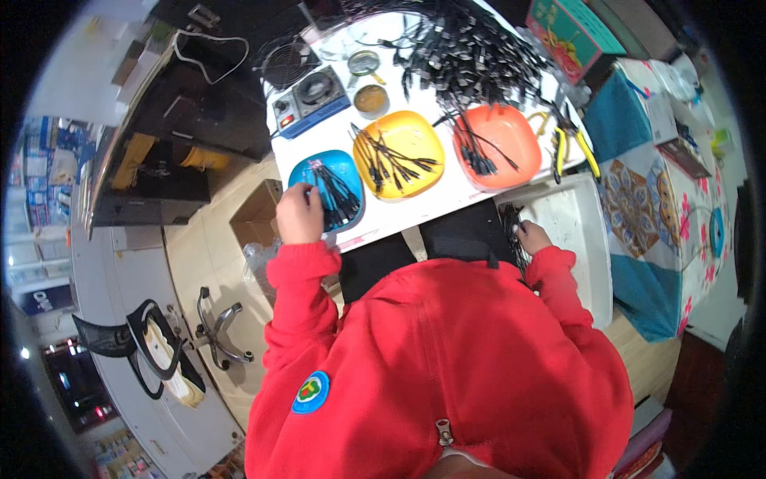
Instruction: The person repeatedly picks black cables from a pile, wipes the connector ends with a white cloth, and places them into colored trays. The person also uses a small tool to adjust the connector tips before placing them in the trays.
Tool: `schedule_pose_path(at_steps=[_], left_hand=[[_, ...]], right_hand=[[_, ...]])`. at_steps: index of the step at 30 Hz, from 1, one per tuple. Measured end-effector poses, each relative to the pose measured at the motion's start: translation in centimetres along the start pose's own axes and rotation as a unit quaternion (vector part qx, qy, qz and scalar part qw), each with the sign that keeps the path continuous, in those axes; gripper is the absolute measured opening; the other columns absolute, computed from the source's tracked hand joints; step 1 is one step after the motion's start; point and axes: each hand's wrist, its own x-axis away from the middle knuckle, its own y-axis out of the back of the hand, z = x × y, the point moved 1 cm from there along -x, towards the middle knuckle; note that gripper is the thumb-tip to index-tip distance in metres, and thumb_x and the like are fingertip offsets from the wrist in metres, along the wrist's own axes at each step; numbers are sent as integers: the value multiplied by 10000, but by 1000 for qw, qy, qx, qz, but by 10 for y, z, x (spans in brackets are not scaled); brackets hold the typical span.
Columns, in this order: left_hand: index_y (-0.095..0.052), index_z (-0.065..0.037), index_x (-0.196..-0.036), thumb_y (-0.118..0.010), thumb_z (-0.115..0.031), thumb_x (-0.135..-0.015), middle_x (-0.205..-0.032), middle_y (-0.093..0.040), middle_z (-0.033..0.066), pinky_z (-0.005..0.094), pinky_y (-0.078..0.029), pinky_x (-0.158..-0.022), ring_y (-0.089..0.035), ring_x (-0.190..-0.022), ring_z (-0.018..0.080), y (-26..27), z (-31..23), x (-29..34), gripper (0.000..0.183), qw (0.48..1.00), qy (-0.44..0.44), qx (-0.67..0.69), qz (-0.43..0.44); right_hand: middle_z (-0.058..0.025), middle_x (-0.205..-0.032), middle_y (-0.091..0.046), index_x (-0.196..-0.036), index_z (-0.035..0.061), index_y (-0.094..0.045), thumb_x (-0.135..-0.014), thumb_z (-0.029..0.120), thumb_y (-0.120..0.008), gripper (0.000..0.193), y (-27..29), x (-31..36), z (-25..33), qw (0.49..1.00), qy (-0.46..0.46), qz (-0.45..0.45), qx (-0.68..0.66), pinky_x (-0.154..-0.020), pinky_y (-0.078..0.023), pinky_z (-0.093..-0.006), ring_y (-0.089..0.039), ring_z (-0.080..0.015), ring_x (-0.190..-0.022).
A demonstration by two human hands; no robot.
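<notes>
My left hand (300,214) rests at the left rim of a blue tray (303,162). Its fingers are bent together, and what they hold, if anything, is hidden. Inside that tray lies a bundle of short black cables (337,195) with bright tips. Down at the right, my right hand (533,237) is closed at a clump of black cables (513,222) by the left side of a white bin (590,255). Beside the blue tray stand a yellow tray (401,121) and an orange tray (523,128), each with several black cables in it.
A large heap of black cables (479,52) covers the far table. Pliers with yellow-and-black handles (560,152) lie right of the orange tray. A small blue-based device (315,100) and a round tin (370,99) stand at back left. A wheeled chair (215,327) stands left.
</notes>
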Motion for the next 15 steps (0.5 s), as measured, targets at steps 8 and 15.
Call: schedule_pose_path(at_steps=[8, 15], left_hand=[[-609, 0, -765, -640, -246, -831, -782, -631, 204, 475, -494, -659, -620, -747, 386, -17, -2, -16, 257, 997, 49, -59, 20], [-661, 47, -814, -664, -122, -816, -620, -613, 113, 295, -454, -560, -574, -560, 158, 2, 5, -12, 169, 973, 99, 199, -67]], right_hand=[[-239, -791, -617, -863, -14, -614, -871, 213, -535, 241, 132, 68, 166, 978, 160, 132, 28, -689, -464, -494, -596, -428, -764], [-206, -768, -612, -825, -3, -585, -847, 155, -561, 161, 143, 25, 306, 944, 315, -27, -90, -661, -472, -459, -608, -374, -742]])
